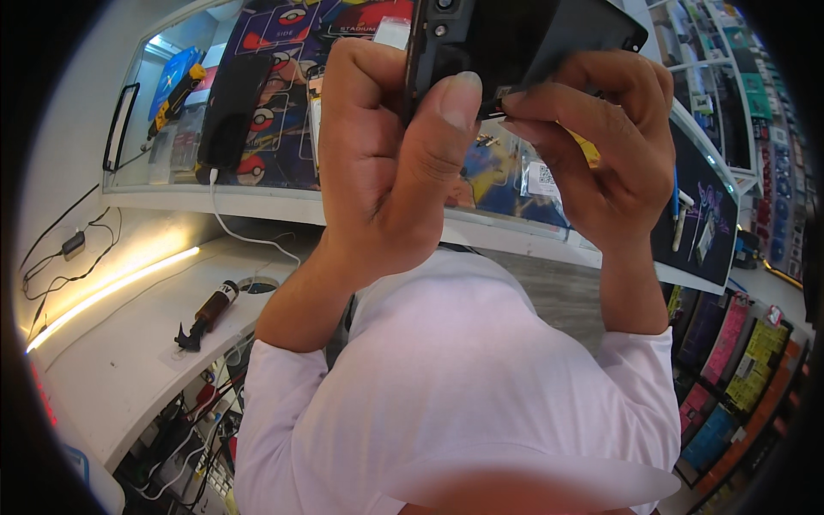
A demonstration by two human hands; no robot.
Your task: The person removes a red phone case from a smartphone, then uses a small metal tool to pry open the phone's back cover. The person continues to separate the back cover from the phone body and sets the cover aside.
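My left hand (386, 154) grips a dark phone housing (498, 39) by its left side, the thumb lying over its near edge. Camera lenses show at the housing's upper left. Close to the housing's near edge, my right hand (605, 137) pinches a small dark piece (495, 109) between thumb and forefinger; its exact kind is too small to tell. Both hands are raised over a colourful printed mat (287, 163). Below the housing lie tiny golden bits (487, 140) and a clear plastic bag (536, 180) with a printed label.
A black phone (233, 112) rests on the mat at left, a white cable (216, 202) plugged into it. Beyond stands a yellow-and-black tool (178, 99). A brown bottle (210, 311) lies on the lower white shelf (112, 378). Colourful boxes (755, 365) line the right.
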